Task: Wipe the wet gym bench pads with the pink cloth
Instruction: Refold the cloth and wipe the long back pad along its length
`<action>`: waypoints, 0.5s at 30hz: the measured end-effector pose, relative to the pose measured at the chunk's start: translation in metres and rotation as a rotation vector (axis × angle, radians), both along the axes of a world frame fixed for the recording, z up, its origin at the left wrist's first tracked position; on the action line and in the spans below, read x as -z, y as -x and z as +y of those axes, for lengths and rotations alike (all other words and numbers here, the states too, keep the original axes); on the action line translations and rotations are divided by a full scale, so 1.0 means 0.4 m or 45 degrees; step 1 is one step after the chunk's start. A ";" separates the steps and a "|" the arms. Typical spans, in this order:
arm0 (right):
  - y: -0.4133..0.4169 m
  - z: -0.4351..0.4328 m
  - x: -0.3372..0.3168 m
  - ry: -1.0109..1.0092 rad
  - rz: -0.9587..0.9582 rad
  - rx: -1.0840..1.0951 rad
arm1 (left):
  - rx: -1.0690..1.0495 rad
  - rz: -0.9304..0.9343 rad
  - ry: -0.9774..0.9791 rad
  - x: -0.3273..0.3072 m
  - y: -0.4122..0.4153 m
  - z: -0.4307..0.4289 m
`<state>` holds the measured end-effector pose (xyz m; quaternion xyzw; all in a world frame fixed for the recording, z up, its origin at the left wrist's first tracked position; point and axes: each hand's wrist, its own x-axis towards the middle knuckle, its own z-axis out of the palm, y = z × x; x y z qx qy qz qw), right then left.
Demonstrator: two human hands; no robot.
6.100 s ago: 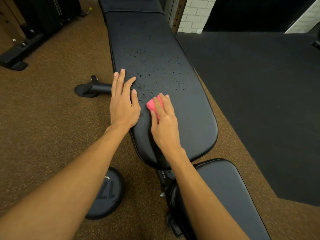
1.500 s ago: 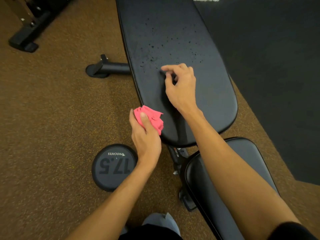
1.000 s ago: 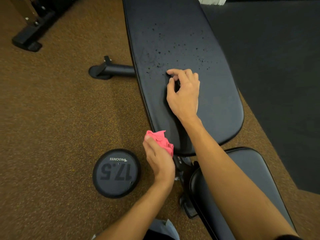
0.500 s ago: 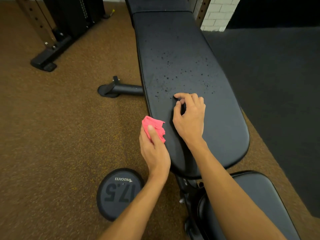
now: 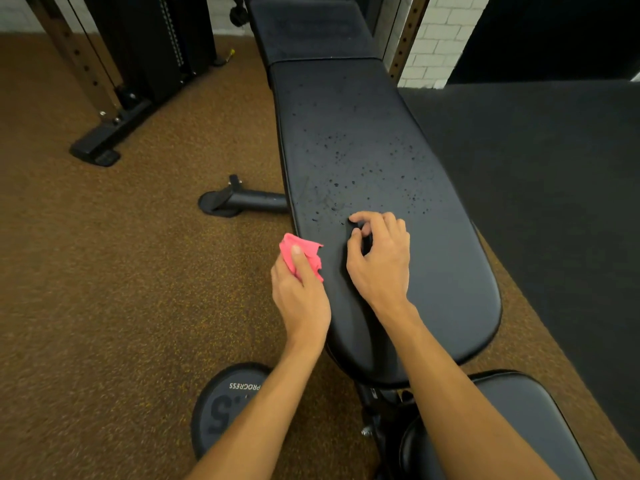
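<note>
**Cloth in left hand at pad edge; drops on back pad**

Left hand (image 5: 301, 296): grips the cloth (image 5: 306, 254), which is pink and bunched. The thumb lies across the top of it and the other fingers are curled underneath. The cloth sits at the left edge of the back pad (image 5: 443, 265). Cannot tell whether it touches the pad or hangs just beside it.

Right hand (image 5: 379, 265): on the back pad, at 3 o'clock from the cloth, near it but apart. Knuckles up, fingers curled tight, thumb tip close to the forefinger tip. The hollow of the curl is in shadow, so I cannot tell whether anything is pinched there. The fingertips appear to rest on the pad.

Drops (image 5: 346, 157): dark specks scattered across the middle of the back pad, at 12 o'clock from the right hand. The nearest lie just beside the forefinger, at 10 to 11 o'clock from it.

Seat pad (image 5: 519, 410): at 5 o'clock from the back pad, separate from it, partly covered by the right forearm.

Surroundings:
- Weight (image 5: 218, 410): a round black disc flat on the brown floor (image 5: 104, 289), at 7 o'clock from the left hand, partly under the left forearm, marked PROGRESS.
- Bench foot (image 5: 242, 200): at 10 o'clock from the cloth, running under the pad.
- Rack base (image 5: 100, 147): further out at 10 o'clock.
- Black mat (image 5: 554, 168): at 3 o'clock from the bench.
- Brick wall (image 5: 433, 36): white, at 1 o'clock.
</note>
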<state>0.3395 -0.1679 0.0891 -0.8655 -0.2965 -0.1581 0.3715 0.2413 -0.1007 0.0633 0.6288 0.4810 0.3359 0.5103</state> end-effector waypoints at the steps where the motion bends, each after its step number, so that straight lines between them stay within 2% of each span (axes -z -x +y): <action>1: -0.006 0.000 -0.004 0.037 -0.017 -0.022 | 0.004 0.002 -0.002 -0.008 -0.012 0.019; 4: -0.027 -0.001 -0.017 0.151 -0.121 -0.088 | -0.012 -0.008 -0.020 -0.042 -0.084 0.106; 8: -0.031 0.000 -0.020 0.106 -0.158 -0.060 | 0.040 -0.056 -0.021 -0.053 -0.150 0.192; 15: -0.031 -0.001 -0.012 0.054 -0.143 -0.042 | 0.134 -0.035 -0.055 0.000 -0.072 0.103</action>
